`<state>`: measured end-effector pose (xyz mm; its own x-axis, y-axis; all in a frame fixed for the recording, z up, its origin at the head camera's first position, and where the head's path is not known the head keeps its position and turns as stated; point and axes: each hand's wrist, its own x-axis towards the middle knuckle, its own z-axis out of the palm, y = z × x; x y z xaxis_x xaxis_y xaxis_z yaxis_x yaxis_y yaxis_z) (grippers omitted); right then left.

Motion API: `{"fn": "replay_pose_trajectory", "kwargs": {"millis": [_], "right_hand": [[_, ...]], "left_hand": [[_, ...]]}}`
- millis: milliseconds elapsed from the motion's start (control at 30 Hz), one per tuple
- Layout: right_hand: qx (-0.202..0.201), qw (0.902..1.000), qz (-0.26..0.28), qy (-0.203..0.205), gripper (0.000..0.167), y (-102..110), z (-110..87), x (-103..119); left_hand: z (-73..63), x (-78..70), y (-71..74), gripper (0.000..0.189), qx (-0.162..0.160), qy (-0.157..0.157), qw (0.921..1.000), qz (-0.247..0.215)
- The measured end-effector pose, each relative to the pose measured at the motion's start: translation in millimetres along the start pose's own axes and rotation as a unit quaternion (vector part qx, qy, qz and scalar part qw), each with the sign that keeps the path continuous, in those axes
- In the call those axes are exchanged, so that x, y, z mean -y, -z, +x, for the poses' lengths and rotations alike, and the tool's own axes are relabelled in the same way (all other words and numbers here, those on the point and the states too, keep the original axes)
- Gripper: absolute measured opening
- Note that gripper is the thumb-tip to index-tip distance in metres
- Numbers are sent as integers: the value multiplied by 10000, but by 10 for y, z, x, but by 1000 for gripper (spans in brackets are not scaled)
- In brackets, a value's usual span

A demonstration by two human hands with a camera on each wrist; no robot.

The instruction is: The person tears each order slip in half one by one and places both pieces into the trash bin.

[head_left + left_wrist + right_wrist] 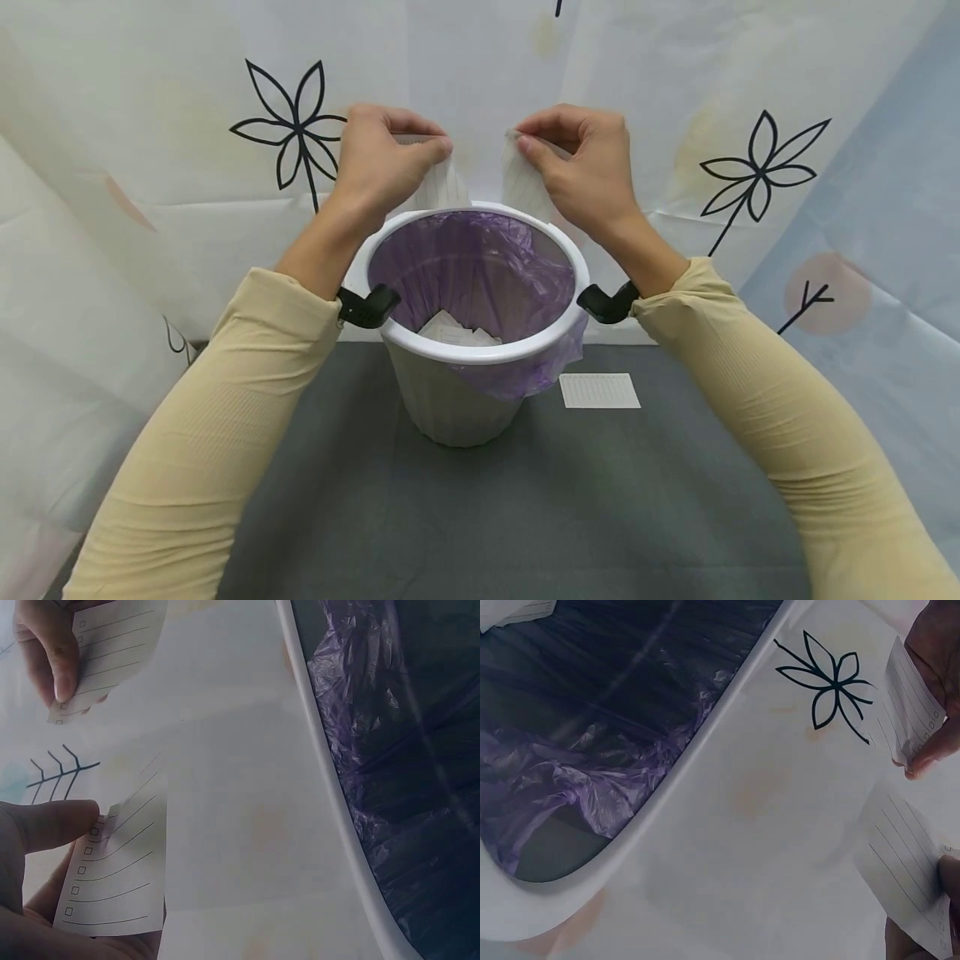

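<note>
Above the far rim of a white trash bin, my left hand pinches a piece of lined checklist paper between thumb and fingers. Level with it, my right hand pinches a separate piece of the same paper. A gap lies between the two pieces, and their edges look torn. Inside the bin hangs a purple plastic liner, folded over the rim at the right. Several paper scraps lie at the bottom of the liner.
To the right of the bin, a lined sheet lies flat on the dark grey tabletop. Behind stands a pale backdrop with flower drawings. Black wrist mounts sit close to the bin's rim on both sides.
</note>
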<state>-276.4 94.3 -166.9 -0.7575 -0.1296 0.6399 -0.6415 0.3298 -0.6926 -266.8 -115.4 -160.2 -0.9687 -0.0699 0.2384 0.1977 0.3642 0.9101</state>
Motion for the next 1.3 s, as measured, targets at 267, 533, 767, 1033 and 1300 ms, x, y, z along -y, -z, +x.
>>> {"fn": "replay_pose_trajectory", "kwargs": {"millis": [267,533,767,1033,1300], "right_hand": [[390,9983,-35,-435,11,-83,101,-42],[929,9892,-5,-1130,15,-106,133,-153],[1332,9800,36,-1480,20,-144,134,-198],[1581,9766,211,-1444,21,-160,132,-210],[1729,9747,137,-1409,23,-131,119,-190]], "left_hand": [[128,56,-52,22,126,330,9989,-317],[203,179,-83,30,453,605,9960,-471],[219,223,-118,36,619,672,9945,-519],[209,245,-120,31,747,593,9951,-260],[194,287,-90,31,792,649,9885,-1116]]}}
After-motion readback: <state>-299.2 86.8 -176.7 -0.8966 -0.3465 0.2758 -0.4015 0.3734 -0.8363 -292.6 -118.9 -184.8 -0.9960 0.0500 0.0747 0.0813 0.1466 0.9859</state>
